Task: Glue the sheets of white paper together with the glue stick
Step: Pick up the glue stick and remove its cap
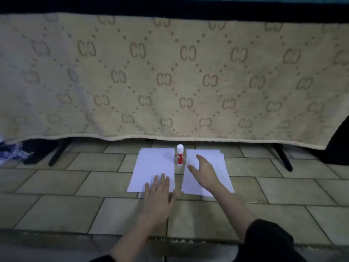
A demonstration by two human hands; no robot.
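- Two lots of white paper lie side by side on the tiled floor (56,210), low in the middle of the frame, with a narrow strip of tile between them.
- The left sheet (153,167) looks like a single flat rectangle with crisp edges.
- The right stack (217,163) is several sheets, slightly fanned, so stepped edges show at its upper right corner and along its lower edge.
- The glue stick (180,154) stands upright in the gap between the papers, near their far ends: a small cylinder with a white cap over a red body carrying a white label. Neither hand touches it.
- The left hand (158,193) lies palm down over the lower right corner of the left sheet, fingers (162,179) straight and slightly spread, holding nothing.
- The right hand (204,172) is over the right stack, fingers loosely spread and extended towards the glue stick, gripping nothing; whether it rests on the paper or hovers just above it I cannot tell.
- Dark sleeves cover both forearms at the bottom edge of the frame.
- The floor tiles are large, dull greenish-beige rectangles with dark grout lines.
- Across the upper half hangs a beige woven blanket (170,72) with a diamond pattern of dots and paired letter motifs; black legs (58,152) show beneath its hem at left and right.
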